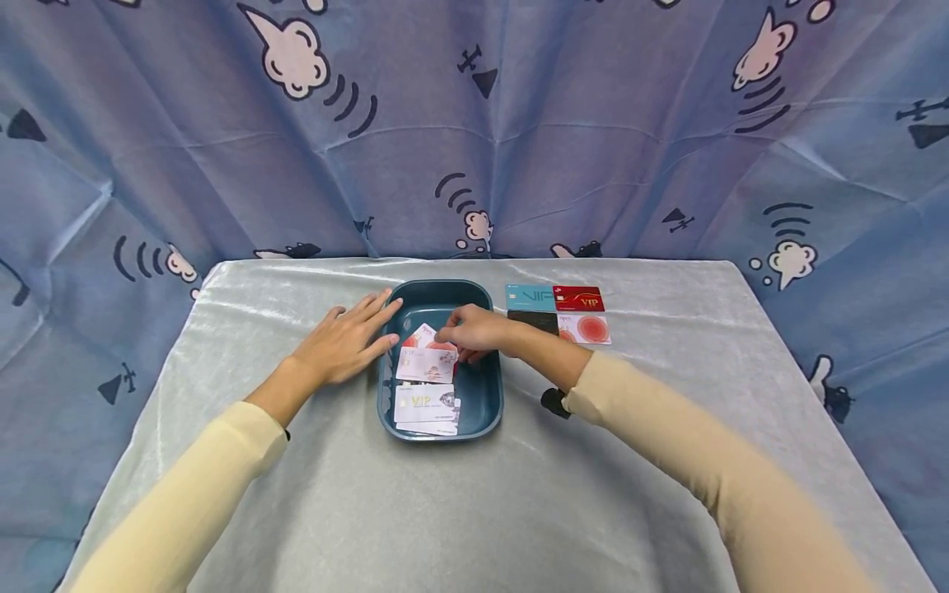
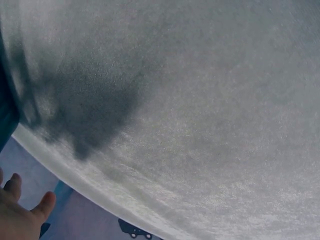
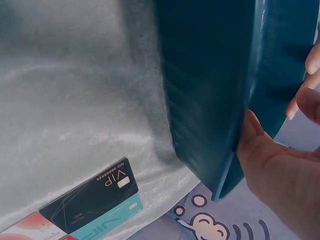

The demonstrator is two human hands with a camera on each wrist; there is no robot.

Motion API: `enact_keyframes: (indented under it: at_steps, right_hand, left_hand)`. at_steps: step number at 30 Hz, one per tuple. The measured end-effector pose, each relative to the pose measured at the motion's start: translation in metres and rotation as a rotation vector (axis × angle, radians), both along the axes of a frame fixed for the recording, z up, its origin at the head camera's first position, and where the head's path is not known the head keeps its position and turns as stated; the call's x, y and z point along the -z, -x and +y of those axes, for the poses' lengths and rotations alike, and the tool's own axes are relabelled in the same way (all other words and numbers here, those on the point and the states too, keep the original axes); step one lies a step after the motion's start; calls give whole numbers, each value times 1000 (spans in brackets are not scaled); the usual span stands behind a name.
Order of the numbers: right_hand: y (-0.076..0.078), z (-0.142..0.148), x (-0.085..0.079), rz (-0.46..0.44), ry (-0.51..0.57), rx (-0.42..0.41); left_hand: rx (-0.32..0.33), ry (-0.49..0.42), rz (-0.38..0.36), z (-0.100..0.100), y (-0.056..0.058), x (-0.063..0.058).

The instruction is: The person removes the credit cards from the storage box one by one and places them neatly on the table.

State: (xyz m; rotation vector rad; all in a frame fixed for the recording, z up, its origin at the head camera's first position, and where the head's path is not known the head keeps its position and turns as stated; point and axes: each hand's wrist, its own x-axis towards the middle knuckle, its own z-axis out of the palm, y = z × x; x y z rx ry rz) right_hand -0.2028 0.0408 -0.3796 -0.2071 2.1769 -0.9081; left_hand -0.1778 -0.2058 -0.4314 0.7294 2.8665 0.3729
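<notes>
Several cards lie in a deep teal tray (image 1: 478, 412). A white VIP card (image 1: 425, 403) is at the near end, and a pale card with pink print (image 1: 425, 365) overlaps red-and-white cards farther back. My right hand (image 1: 474, 329) reaches over the tray's right wall, fingers bent down at the red-and-white cards. The wall hides its fingertips in the right wrist view, and I cannot tell whether they pinch a card. Spread against the tray's left rim is my left hand (image 1: 344, 338), its fingers fairly straight. Only part of it shows in the left wrist view.
Right of the tray, cards form a two-by-two block: a light blue VIP card (image 1: 530, 297), a red VIP card (image 1: 580, 298), a black card (image 3: 95, 195) and a white card with red circles (image 1: 586, 329). Beneath is a silvery cloth (image 1: 460, 519); a patterned curtain (image 1: 415, 165) hangs behind.
</notes>
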Motion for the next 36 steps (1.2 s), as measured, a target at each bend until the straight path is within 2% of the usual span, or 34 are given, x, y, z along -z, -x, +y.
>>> enact_keyframes:
  at_steps: [7, 24, 36]
  right_hand:
    - [0, -2, 8, 1, -1, 4]
    - [0, -16, 5, -38, -1, 51]
    - [0, -20, 2, -79, -2, 130]
  left_hand:
    - [15, -3, 22, 0, 0, 1]
    - [-4, 19, 10, 0, -1, 1]
    - [0, 5, 13, 1, 0, 0]
